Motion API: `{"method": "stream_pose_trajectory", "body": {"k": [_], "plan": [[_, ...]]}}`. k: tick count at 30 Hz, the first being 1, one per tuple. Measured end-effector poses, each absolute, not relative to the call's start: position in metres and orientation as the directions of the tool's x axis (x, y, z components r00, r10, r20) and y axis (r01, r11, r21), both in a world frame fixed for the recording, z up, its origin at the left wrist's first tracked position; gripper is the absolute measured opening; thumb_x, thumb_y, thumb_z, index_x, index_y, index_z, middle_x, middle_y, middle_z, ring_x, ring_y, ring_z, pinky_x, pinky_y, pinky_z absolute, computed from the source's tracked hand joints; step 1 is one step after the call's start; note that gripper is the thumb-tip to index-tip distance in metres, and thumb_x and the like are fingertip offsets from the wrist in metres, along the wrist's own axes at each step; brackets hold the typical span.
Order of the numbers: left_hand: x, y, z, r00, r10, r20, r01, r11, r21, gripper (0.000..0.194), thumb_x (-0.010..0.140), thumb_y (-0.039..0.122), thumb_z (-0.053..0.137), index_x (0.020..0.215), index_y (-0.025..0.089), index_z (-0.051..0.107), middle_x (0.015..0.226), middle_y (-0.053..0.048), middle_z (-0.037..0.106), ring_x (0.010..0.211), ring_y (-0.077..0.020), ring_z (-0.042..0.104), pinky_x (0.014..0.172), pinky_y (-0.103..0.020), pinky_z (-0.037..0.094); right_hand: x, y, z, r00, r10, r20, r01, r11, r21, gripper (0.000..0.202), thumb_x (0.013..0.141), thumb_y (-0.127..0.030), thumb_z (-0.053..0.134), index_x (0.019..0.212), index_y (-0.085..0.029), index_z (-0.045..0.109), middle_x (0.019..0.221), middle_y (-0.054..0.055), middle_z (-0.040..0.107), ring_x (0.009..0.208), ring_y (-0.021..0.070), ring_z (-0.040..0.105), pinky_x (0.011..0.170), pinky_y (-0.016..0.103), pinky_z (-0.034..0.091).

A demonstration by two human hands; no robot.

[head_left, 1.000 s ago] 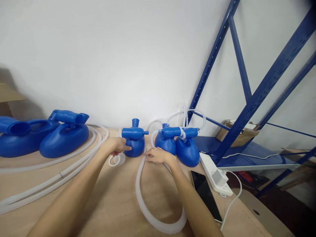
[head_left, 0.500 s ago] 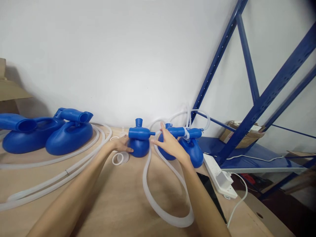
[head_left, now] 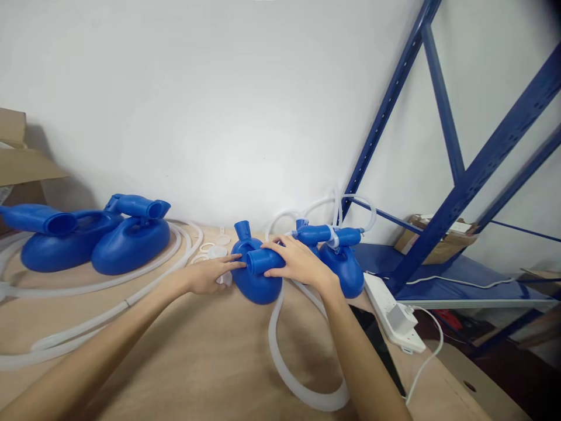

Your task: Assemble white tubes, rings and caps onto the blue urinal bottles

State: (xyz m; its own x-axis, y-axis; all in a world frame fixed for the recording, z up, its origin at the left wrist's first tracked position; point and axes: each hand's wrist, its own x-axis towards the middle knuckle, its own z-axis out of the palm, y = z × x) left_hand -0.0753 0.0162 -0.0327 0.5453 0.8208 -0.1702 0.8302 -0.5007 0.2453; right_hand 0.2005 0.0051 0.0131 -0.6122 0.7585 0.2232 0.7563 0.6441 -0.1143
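Observation:
A blue plastic urinal bottle (head_left: 258, 289) stands on the wooden table, its short flared neck (head_left: 242, 230) tilted up to the left. Across its top lies a blue tubular piece (head_left: 262, 261), one round end turned toward me. My right hand (head_left: 300, 261) is closed over the right part of this piece, thumb in front and fingers above. Against the left side of the bottle, my left hand (head_left: 213, 273) reaches with outstretched fingers, the tips touching near the end of the tubular piece. Small translucent white caps and rings (head_left: 218, 252) lie beside and behind the left hand.
Two more blue bottles (head_left: 131, 245) with tubular pieces stand at left amid pale hoses (head_left: 87, 318). Further blue bottles (head_left: 344, 272) stand at right. A looped hose (head_left: 280, 362), white power strip (head_left: 390, 313), black flat device (head_left: 379, 345) and blue shelf (head_left: 438, 280) are also there.
The middle bottle has turned and come slightly nearer, so the tubular piece's round end faces me more. My right hand has moved from beside its nozzle onto it; my left hand stays at the bottle.

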Motion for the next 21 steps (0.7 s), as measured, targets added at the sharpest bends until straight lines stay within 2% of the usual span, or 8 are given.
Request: {"method": "stream_pose_trajectory", "body": {"k": [3, 5, 8, 11, 14, 18, 21], "plan": [[-0.084, 0.017, -0.036, 0.448, 0.873, -0.194, 0.891, -0.419, 0.175, 0.077, 0.076, 0.034, 0.07, 0.148, 0.019, 0.046, 0.152, -0.019, 0.047, 0.14, -0.0374, 0.05, 0.116, -0.05, 0.048, 0.192, -0.003, 0.02, -0.604, 0.774, 0.19, 0.766, 0.629, -0.13, 0.068, 0.081, -0.062, 0.079, 0.137, -0.028, 0.064, 0.131, 0.01, 0.058, 0.116, 0.0307, 0.061, 0.099, 0.043, 0.051], [-0.084, 0.02, -0.042, 0.387, 0.887, -0.252, 0.921, -0.363, 0.138, 0.077, 0.07, 0.039, 0.074, 0.14, 0.014, 0.054, 0.139, -0.023, 0.055, 0.129, -0.0426, 0.057, 0.107, -0.056, 0.053, 0.186, -0.009, 0.023, -0.576, 0.799, 0.172, 0.792, 0.598, -0.121, 0.073, 0.076, -0.07, 0.078, 0.132, -0.025, 0.067, 0.131, 0.011, 0.059, 0.111, 0.0316, 0.063, 0.094, 0.042, 0.052], [-0.081, 0.027, -0.054, 0.368, 0.874, -0.316, 0.93, -0.349, 0.116, 0.065, 0.071, 0.031, 0.073, 0.133, 0.017, 0.059, 0.132, -0.02, 0.06, 0.115, -0.0368, 0.064, 0.097, -0.051, 0.057, 0.179, -0.013, 0.024, -0.551, 0.817, 0.168, 0.813, 0.571, -0.113, 0.073, 0.075, -0.071, 0.078, 0.128, -0.022, 0.07, 0.128, 0.012, 0.062, 0.105, 0.0317, 0.066, 0.091, 0.042, 0.051], [-0.084, 0.034, -0.061, 0.392, 0.87, -0.298, 0.92, -0.375, 0.112, 0.052, 0.079, 0.02, 0.066, 0.131, 0.018, 0.06, 0.131, -0.014, 0.061, 0.114, -0.0263, 0.064, 0.1, -0.044, 0.056, 0.178, -0.013, 0.024, -0.551, 0.816, 0.173, 0.804, 0.575, -0.149, 0.068, 0.075, -0.068, 0.079, 0.125, -0.021, 0.072, 0.128, 0.011, 0.065, 0.106, 0.0312, 0.066, 0.091, 0.041, 0.05], [-0.093, 0.039, -0.061, 0.424, 0.862, -0.279, 0.906, -0.402, 0.135, 0.043, 0.083, 0.017, 0.062, 0.127, 0.017, 0.062, 0.119, -0.009, 0.067, 0.109, -0.0193, 0.063, 0.1, -0.038, 0.055, 0.181, -0.01, 0.024, -0.555, 0.815, 0.169, 0.79, 0.58, -0.198, 0.067, 0.074, -0.068, 0.08, 0.122, -0.022, 0.073, 0.126, 0.01, 0.068, 0.11, 0.0325, 0.067, 0.094, 0.041, 0.049], [-0.104, 0.043, -0.056, 0.425, 0.865, -0.269, 0.905, -0.396, 0.155, 0.04, 0.08, 0.021, 0.058, 0.119, 0.022, 0.067, 0.108, -0.007, 0.071, 0.101, -0.0198, 0.064, 0.092, -0.033, 0.053, 0.185, -0.004, 0.022, -0.514, 0.843, 0.159, 0.797, 0.538, -0.276, 0.07, 0.072, -0.066, 0.082, 0.126, -0.023, 0.072, 0.128, 0.009, 0.07, 0.116, 0.0345, 0.066, 0.103, 0.044, 0.047], [-0.109, 0.045, -0.055, 0.402, 0.875, -0.27, 0.915, -0.372, 0.154, 0.054, 0.072, 0.033, 0.067, 0.124, 0.023, 0.064, 0.121, -0.01, 0.067, 0.105, -0.0243, 0.065, 0.09, -0.034, 0.054, 0.187, 0.001, 0.018, -0.475, 0.866, 0.156, 0.783, 0.497, -0.374, 0.068, 0.072, -0.063, 0.084, 0.126, -0.024, 0.072, 0.13, 0.008, 0.07, 0.12, 0.0337, 0.065, 0.107, 0.046, 0.047]]}}
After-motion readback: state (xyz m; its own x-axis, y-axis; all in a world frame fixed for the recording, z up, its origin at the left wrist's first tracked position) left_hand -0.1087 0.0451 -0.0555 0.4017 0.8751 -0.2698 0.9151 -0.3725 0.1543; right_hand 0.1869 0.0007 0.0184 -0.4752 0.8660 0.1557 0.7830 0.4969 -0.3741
